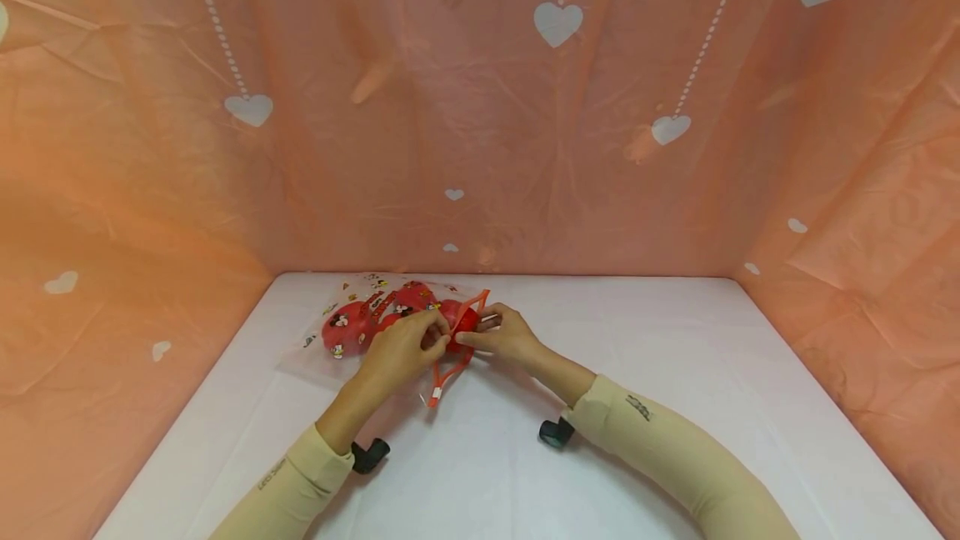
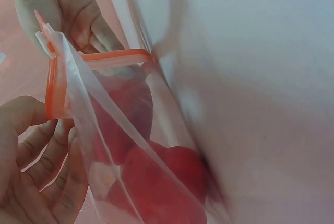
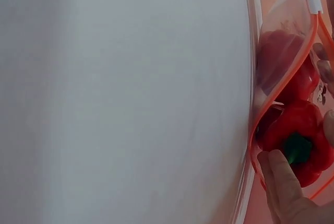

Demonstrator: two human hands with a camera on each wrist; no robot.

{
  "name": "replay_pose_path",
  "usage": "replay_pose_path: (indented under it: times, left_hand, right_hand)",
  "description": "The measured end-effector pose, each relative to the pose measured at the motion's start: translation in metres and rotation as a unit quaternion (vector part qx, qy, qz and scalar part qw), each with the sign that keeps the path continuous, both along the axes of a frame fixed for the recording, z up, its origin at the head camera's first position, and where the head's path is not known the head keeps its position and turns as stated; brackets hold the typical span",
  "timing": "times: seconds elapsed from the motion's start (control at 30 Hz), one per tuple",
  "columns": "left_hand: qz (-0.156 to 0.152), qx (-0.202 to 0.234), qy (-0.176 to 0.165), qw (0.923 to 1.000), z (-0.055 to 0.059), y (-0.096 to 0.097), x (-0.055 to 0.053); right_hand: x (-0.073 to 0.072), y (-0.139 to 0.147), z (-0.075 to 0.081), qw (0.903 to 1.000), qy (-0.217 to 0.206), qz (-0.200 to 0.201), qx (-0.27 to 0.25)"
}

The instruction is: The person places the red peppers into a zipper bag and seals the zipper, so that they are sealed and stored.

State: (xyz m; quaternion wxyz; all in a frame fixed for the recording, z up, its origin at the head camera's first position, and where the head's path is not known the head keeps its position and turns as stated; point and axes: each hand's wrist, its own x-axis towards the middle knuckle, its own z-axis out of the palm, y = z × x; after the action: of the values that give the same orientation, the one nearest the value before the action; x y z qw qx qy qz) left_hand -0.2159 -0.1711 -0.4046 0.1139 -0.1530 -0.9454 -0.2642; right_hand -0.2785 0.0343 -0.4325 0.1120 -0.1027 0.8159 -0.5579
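A clear slider zip bag printed with cartoon figures lies at the back of the table, its orange-edged mouth parted toward the right. Inside are several red bell peppers. My left hand pinches the bag's orange zip edge between thumb and fingers. At the mouth, my right hand holds a red bell pepper with a green stem, fingers on one side and thumb on the other. A white slider sits at one end of the zip. Part of this pepper is hidden behind the fingers.
A white table spreads out under the bag and arms. Peach curtains with white hearts stand around its back and sides. Dark wrist cameras are strapped below both cream sleeves.
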Motion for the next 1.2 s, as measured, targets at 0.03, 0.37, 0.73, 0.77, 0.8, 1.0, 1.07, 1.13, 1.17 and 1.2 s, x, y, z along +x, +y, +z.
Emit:
replay_pose_path:
  times: [0.03, 0.37, 0.73, 0.77, 0.8, 1.0, 1.07, 1.13, 1.17, 1.2]
  left_hand:
    - [0.000, 0.000, 0.000, 1.0000, 0.000, 0.000, 0.000]
    - [0.002, 0.002, -0.007, 1.0000, 0.000, 0.000, 0.000]
    - [0.004, -0.001, -0.009, 0.9999, -0.001, 0.000, -0.001]
    - [0.005, -0.002, -0.010, 0.9999, -0.001, 0.000, -0.001]
    - [0.005, -0.003, -0.011, 0.9999, -0.001, 0.000, -0.001]
    - [0.009, -0.009, -0.011, 0.9999, 0.000, -0.001, -0.002]
    - [0.009, -0.010, -0.012, 0.9998, 0.000, -0.001, -0.002]
    - [0.010, -0.011, -0.012, 0.9998, 0.000, -0.001, -0.002]
    - [0.010, -0.012, -0.012, 0.9998, 0.000, -0.001, -0.002]
    - [0.010, -0.013, -0.011, 0.9998, -0.001, -0.001, -0.002]
  right_hand:
    - [0.000, -0.001, 0.000, 1.0000, 0.001, -0.001, 0.000]
    - [-0.003, -0.005, -0.001, 0.9998, 0.001, -0.004, -0.017]
    - [-0.006, -0.007, -0.004, 0.9985, -0.017, 0.051, 0.000]
    - [-0.006, -0.007, -0.004, 0.9981, -0.020, 0.058, -0.005]
    - [-0.006, -0.008, -0.005, 0.9978, -0.022, 0.061, -0.012]
    - [-0.006, -0.009, -0.004, 0.9969, -0.011, 0.073, -0.028]
    - [-0.006, -0.010, -0.004, 0.9962, -0.005, 0.083, -0.026]
    - [-0.005, -0.011, -0.003, 0.9953, 0.001, 0.093, -0.024]
    - [-0.005, -0.011, -0.003, 0.9948, 0.002, 0.098, -0.025]
    - [-0.005, -0.011, -0.003, 0.9944, 0.002, 0.103, -0.025]
